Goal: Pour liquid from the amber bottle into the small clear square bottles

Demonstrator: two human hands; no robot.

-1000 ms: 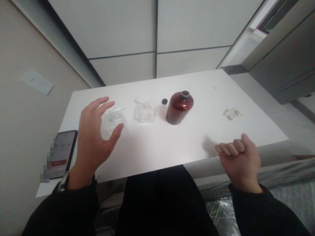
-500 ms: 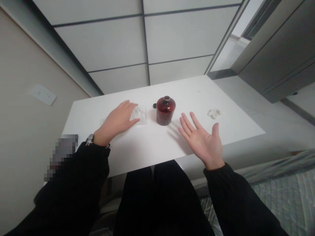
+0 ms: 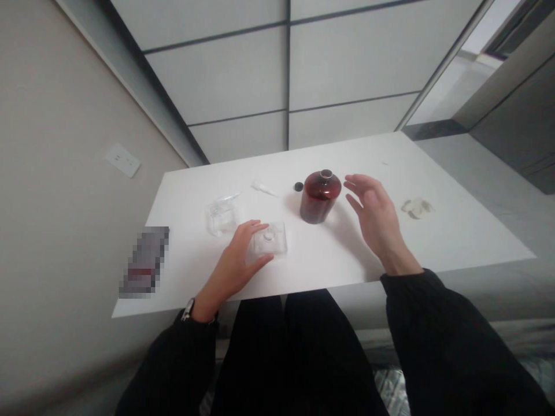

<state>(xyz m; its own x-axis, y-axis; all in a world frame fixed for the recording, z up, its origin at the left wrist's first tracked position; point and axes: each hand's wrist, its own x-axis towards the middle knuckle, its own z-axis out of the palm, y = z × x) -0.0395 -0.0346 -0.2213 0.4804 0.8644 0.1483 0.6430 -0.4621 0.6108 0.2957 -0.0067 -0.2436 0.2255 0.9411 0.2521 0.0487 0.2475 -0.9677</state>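
Observation:
In the head view my left hand [image 3: 240, 254] curves around a small clear square bottle [image 3: 280, 245], thumb on the near side and fingers on the far side. The bottle's round mouth faces up. To its right stands a dark red-brown bottle [image 3: 316, 202], uncapped, with dark liquid inside. My right hand [image 3: 375, 216] is in the air just right of that bottle, fingers apart and holding nothing. A black cap [image 3: 299, 186] lies left of the brown bottle.
Behind my left hand sits another clear container [image 3: 222, 216]. A whitish nozzle-like piece [image 3: 262, 186] lies farther back. Crumpled tissue [image 3: 417, 208] rests on the right of the white table [image 3: 303, 271]. A blurred-out flat object [image 3: 145, 263] lies at the left edge.
The clear bottle has come nearer the front edge with my left hand. My right hand has turned from palm-up and moved up beside the brown bottle. The view has shifted left.

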